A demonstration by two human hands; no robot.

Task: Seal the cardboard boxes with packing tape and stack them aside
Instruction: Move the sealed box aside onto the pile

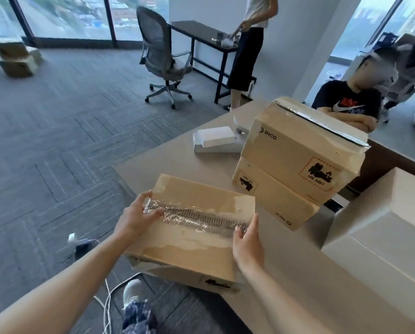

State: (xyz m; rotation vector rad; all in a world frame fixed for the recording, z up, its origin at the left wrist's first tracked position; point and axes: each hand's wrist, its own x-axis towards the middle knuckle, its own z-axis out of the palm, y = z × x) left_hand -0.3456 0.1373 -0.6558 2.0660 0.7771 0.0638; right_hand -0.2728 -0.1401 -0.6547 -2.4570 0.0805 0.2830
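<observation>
Forearms reach in from below, and my left grip (139,213) sits on the near cardboard box (192,259) at its left end, fingers curled over the edge and thumb down on the crinkled clear packing tape (201,218) that runs along the top seam. Right grip (247,239) is at the other end, fingers straight up against the box's right side, thumb resting on top by the tape's end. That box is at the near corner of the beige counter (225,162), its left end out past the edge; whether it rests there or is lifted, I can't tell. Behind it, well apart, two taped PICO boxes are stacked, the upper box (295,145) skewed on the lower box (273,196), both with UN 3481 labels. A large white box (382,237) stands to the right, small white boxes (213,138) lie farther back. Below the counter I see a pale shoe (131,292) and white cables (110,297) on the carpet. Across the room, a grey office chair (163,59).
</observation>
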